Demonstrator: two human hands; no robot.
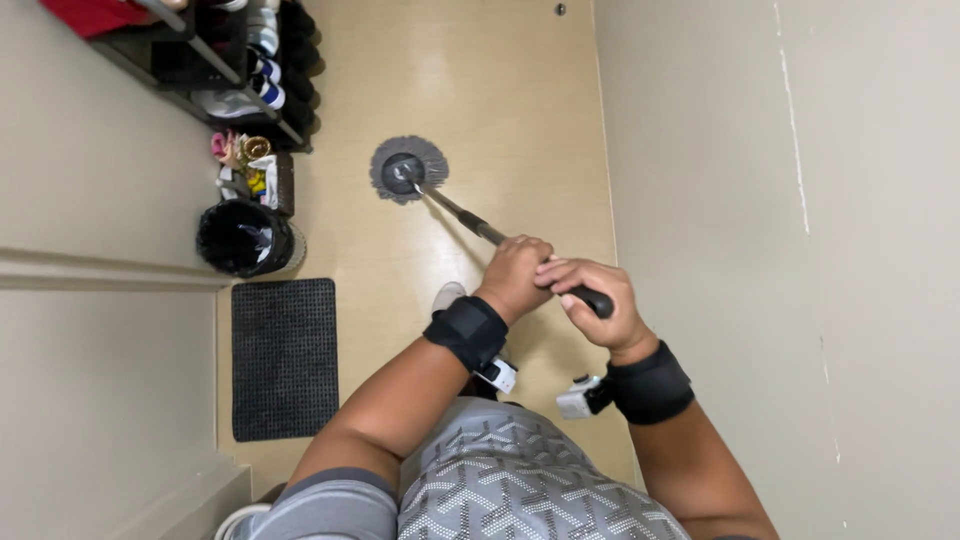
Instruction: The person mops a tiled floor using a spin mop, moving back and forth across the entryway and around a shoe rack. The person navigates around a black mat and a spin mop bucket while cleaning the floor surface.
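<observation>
Two hands grip one mop handle (pixel 478 226).
Left hand (pixel 513 277) and right hand (pixel 597 303) fingers closed around it; round grey mop head (pixel 408 169) on floor (pixel 500 90), near black bin (pixel 245 238).

mop handle (pixel 470 215) hidden inside hands, shoe rack (pixel 215 55) cut off

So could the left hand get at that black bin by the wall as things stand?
Probably not: the left hand grips the mop handle, and the black bin sits on the floor well below and aside, though nothing blocks the way.
</observation>
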